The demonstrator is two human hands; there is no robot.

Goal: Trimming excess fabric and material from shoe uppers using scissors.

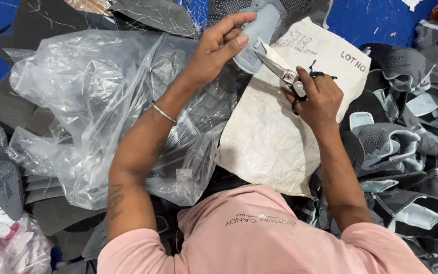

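1. Lifted clear of the heaps below, a grey knitted shoe upper with a pale blue moulded patch (257,38) is pinched between the thumb and fingers of the left hand (219,48), so that its lower edge is offered freely to the blades.
2. Steel scissors with black loops (282,71) are gripped by the right hand (320,99), fingers closed through the loops; the blades are parted and their tips are set at the upper's edge.
3. A crumpled white paper sheet (269,137) is spread directly under both hands.
4. A crinkled clear plastic bag (92,111) is lying beneath the left forearm.
5. A pile of similar grey uppers (406,147) is stacked within reach beside the right arm.
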